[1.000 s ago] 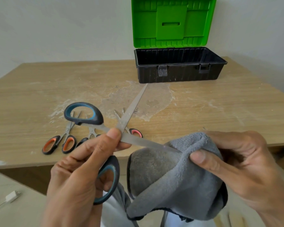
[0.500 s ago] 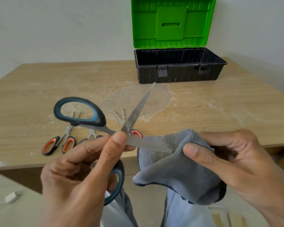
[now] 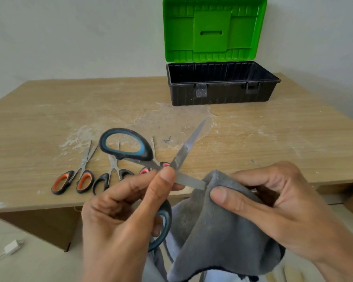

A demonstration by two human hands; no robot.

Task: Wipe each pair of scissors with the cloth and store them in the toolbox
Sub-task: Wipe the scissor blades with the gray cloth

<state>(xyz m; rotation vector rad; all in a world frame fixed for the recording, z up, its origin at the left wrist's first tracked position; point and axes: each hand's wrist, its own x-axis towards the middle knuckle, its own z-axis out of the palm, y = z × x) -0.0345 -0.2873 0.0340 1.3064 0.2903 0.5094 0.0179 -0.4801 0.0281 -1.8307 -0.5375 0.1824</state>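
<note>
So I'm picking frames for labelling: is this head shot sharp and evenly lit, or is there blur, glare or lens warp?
Head view: soft, even daylight with faint shadows; the free blade of the blue-handled scissors looks slightly smeared toward its tip; no harsh glare; wide-angle warp bows the table edge; the left hand, right hand, cloth and toolbox read clearly.

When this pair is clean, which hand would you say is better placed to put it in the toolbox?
Probably the left hand: it already holds the blue scissors, while the right hand is wrapped in the cloth. The toolbox stands open.
</note>
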